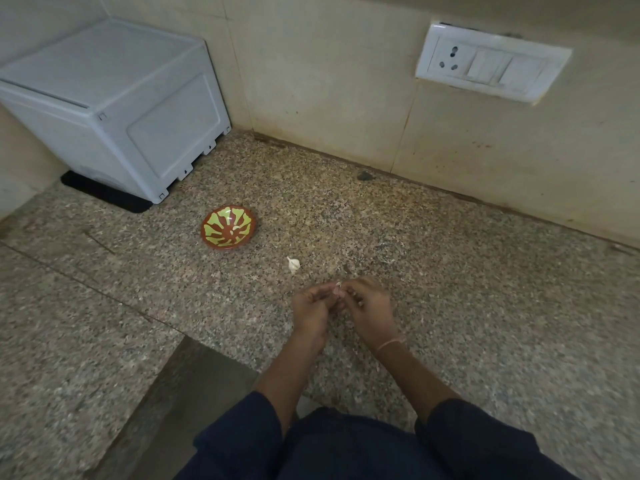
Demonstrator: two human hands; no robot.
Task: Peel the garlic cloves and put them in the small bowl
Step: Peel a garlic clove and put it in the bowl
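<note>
Both forearms (412, 372) reach forward out of dark blue sleeves (478, 445) and meet in front of the body. The left grip (311, 310) and right grip (370, 311) are close together, fingers curled inward, fingertips pinching a small garlic clove (337, 287) between them. A thin pink band (389, 344) circles the right wrist.

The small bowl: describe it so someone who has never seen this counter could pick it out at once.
Start at the big white box in the back left corner of the speckled granite counter. In front of the box's right end sits the small bowl. It is the only round dish, brown with a yellow-green flower pattern, unlike the white garlic piece nearby.
</note>
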